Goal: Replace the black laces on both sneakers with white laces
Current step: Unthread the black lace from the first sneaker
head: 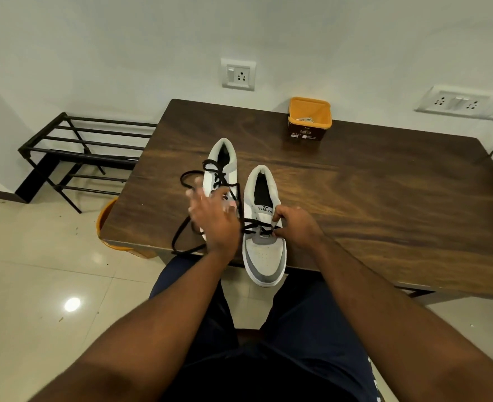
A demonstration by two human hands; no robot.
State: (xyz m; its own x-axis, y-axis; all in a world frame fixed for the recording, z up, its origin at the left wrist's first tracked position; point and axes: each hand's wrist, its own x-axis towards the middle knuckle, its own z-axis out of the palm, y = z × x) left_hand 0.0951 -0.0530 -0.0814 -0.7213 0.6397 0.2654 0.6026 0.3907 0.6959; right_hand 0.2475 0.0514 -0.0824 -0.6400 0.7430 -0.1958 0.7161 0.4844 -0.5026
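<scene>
- Both sneakers sit on the table (370, 198); white laces (probably) wait in the orange tub (310, 117).
- Your right hand (296, 224) pinches the right sneaker (264, 242) at its lowest eyelets; steady it there.
- Your left hand (213, 219), blurred, fingers spread, is beside the black lace (255, 226); draw it out crossing by crossing.

The right hand (290, 224) is pinching the right sneaker (264, 227) by its black lace (254, 226). The blurred left hand (213, 221) is hovering, fingers spread, over the left sneaker (220, 166).
</scene>
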